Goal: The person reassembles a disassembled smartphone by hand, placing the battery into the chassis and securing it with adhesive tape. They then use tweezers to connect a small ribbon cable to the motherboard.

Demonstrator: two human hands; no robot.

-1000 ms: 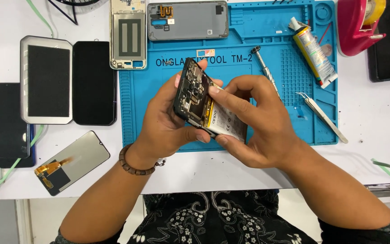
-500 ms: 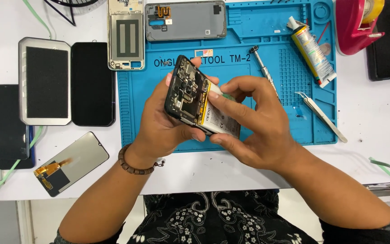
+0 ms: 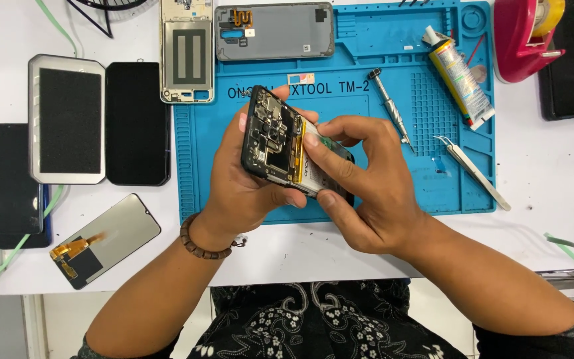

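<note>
An opened phone (image 3: 272, 138) with bare circuit boards and a battery is held tilted above the blue work mat (image 3: 426, 179). My left hand (image 3: 239, 189) cups it from below and behind, with a bead bracelet on the wrist. My right hand (image 3: 360, 186) grips the phone's right end, thumb pressed on the battery and fingers curled over the lower edge. The phone's lower end is hidden by my right fingers.
On the mat lie a grey back cover (image 3: 275, 30), a screwdriver (image 3: 389, 106), a glue tube (image 3: 458, 76) and tweezers (image 3: 473, 171). A phone frame (image 3: 186, 56), a tablet-like device (image 3: 66, 119), dark phones (image 3: 137, 123) and a loose screen (image 3: 104, 240) lie left. A red tape dispenser (image 3: 529, 36) stands far right.
Both hands have shifted the phone slightly left and away, tilting its top end up more. My right thumb has slid further onto the battery.
</note>
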